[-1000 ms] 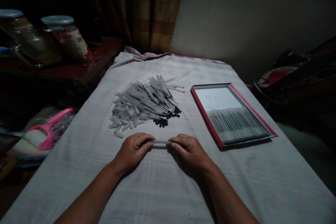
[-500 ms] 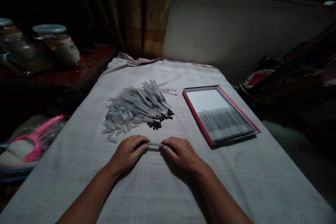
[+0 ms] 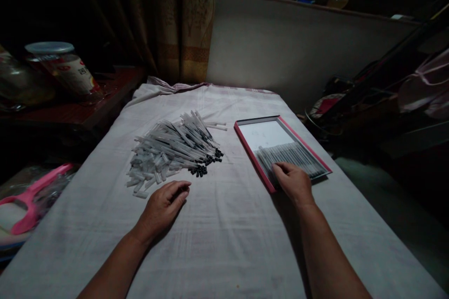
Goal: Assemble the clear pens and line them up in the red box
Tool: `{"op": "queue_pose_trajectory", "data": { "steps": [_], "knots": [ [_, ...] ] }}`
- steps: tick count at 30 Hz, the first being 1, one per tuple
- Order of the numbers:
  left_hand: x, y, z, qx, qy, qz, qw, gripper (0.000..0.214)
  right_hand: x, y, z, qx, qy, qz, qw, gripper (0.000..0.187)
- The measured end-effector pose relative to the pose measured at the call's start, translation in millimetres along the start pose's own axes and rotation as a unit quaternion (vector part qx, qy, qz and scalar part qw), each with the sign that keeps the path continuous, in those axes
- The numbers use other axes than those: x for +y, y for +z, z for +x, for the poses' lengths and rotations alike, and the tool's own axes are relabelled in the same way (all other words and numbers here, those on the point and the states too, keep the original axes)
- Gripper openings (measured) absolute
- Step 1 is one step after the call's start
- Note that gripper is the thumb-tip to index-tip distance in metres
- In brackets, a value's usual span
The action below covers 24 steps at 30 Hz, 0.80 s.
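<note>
My right hand is over the near left part of a shallow red-edged box. Its fingers are closed on a pen, whose clear barrel slants out past the fingertips. Beneath it, a row of similar clear pens lies side by side in the box. My left hand rests on the cloth with curled fingers, the thumb a little apart, holding nothing. Just beyond it lies a heap of clear pen tubes and thin refills, with loose clear caps and small black plugs at its near side.
A pale checked cloth covers the table. On the left, a lidded jar stands on a dark red side table, and a pink-handled item lies lower down. A curtain and a pale wall stand behind.
My right hand has moved from beside my left hand to the box, carrying the pen both hands held. My left hand has let go and stayed near the heap. The view has shifted slightly right.
</note>
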<state>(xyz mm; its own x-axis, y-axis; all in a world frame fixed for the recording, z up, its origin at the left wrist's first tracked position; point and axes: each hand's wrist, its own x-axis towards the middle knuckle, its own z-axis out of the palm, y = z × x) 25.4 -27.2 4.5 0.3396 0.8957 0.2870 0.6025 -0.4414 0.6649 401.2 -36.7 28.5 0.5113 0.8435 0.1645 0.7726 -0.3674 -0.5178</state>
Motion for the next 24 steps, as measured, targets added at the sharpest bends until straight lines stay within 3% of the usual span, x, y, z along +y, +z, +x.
{"op": "queue_pose_trajectory", "data": {
  "steps": [6, 12, 24],
  "knots": [
    [1.2, -0.4, 0.6, 0.002, 0.0, 0.001, 1.0, 0.023, -6.4, 12.7, -9.8, -0.038, -0.027, -0.071, 0.996, 0.031],
    [0.5, -0.7, 0.6, 0.001, 0.0, 0.002, 1.0, 0.025, -4.8, 7.7, -10.5, -0.055, -0.056, -0.083, 0.993, 0.029],
    [-0.8, 0.0, -0.4, 0.002, 0.012, -0.004, 1.0, 0.024, -17.5, 1.7, -11.0, -0.088, -0.037, -0.153, 0.984, 0.032]
  ]
}}
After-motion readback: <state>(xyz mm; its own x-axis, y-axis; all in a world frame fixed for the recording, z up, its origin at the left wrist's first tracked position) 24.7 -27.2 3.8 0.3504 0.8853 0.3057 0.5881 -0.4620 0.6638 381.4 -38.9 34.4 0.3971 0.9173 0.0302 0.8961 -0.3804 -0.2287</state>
